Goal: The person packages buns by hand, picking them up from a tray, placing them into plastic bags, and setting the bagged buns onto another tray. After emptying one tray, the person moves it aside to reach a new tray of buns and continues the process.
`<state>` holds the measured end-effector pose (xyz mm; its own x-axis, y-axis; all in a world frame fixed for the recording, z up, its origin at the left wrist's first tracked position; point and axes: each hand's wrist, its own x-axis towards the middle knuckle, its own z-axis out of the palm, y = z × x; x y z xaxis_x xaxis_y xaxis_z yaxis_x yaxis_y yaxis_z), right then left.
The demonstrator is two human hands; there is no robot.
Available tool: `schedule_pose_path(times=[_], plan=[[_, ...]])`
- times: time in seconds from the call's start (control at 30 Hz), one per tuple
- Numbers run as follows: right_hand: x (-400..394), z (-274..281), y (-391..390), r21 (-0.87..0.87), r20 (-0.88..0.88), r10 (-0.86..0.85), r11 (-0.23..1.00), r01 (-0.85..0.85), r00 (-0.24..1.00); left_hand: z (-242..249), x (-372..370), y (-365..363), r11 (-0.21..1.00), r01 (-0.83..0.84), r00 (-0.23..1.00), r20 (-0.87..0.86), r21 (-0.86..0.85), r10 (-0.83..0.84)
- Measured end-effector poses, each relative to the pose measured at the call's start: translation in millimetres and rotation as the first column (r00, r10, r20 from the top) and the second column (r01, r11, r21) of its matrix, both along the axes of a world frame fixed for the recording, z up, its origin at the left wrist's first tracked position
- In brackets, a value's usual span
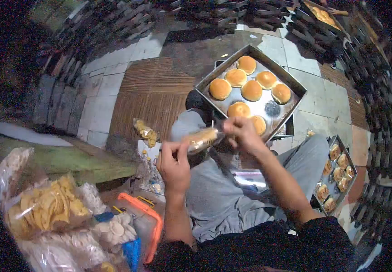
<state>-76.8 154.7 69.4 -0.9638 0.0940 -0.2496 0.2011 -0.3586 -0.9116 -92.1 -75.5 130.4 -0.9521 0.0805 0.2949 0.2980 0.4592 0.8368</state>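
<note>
A bun in a clear plastic bag (202,139) is held above my lap. My left hand (175,165) grips its near end between thumb and fingers. At the other end, my right hand (245,136) is closed in a pinch on the gathered plastic; slight blur hides the exact fingertips. Just beyond my hands is a metal tray (291,97) of round golden buns (251,90), loose and unwrapped. My right forearm passes over its near side, close to a bun (258,125).
At my right, a second tray (354,174) holds several wrapped, browned buns. To the left are bags of yellow slices (57,204), an orange-rimmed container (155,222) and a green bench (91,165). A small bag of yellow pieces (146,132) lies nearby. Another bun tray (322,16) shows far right.
</note>
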Motion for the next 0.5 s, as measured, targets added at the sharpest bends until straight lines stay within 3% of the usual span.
schedule_pose_path(times=[0.03,0.07,0.1,0.17,0.2,0.27,0.3,0.33,0.37,0.4,0.43,0.47,0.5], plan=[[14,-21,-13,-0.067,0.003,0.031,0.997,-0.03,1.0,-4,14,-11,0.992,-0.033,0.994,0.098,-0.119,0.045],[24,-39,-25,-0.222,0.063,0.054,0.974,-0.038,0.997,-5,25,-15,0.99,-0.083,0.93,0.365,0.11,0.037],[32,-58,-32,-0.256,0.182,0.135,0.963,-0.085,0.974,-19,33,-23,0.991,-0.096,0.93,0.362,0.096,0.055],[45,-87,-55,-0.475,0.267,0.105,0.88,0.035,0.958,-54,49,-37,0.924,-0.245,0.759,0.652,0.295,-0.006],[44,-84,-58,-0.483,0.262,0.104,0.875,0.037,0.96,-50,60,-25,0.928,-0.262,0.781,0.623,0.266,0.042],[51,-72,-57,-0.168,0.291,0.083,0.985,-0.035,0.953,-54,73,-3,0.922,-0.225,0.797,0.604,0.315,-0.012],[58,-61,-48,-0.167,0.293,0.066,0.986,-0.017,0.954,-56,76,8,0.905,-0.193,0.815,0.576,0.38,-0.068],[62,-43,-37,-0.348,0.298,0.009,0.932,0.1,0.955,-59,78,16,0.959,-0.058,0.846,0.524,0.276,-0.1],[63,-33,-25,-0.511,0.302,-0.052,0.834,0.208,0.952,-60,76,26,0.958,-0.029,0.847,0.516,0.286,-0.129],[70,-42,-15,-0.458,0.334,-0.075,0.858,0.232,0.939,-61,76,37,0.977,0.209,0.948,0.257,-0.05,-0.19],[72,-44,-3,-0.448,0.334,-0.106,0.856,0.257,0.937,-64,79,48,0.854,0.309,0.942,0.007,-0.419,-0.337],[72,-46,10,-0.138,0.269,-0.16,0.969,0.203,0.95,-68,82,59,0.849,0.334,0.932,0.007,-0.409,-0.363],[72,-49,23,0.193,0.202,-0.187,0.97,0.148,0.961,-73,87,70,0.864,0.322,0.938,0.008,-0.387,-0.346]])
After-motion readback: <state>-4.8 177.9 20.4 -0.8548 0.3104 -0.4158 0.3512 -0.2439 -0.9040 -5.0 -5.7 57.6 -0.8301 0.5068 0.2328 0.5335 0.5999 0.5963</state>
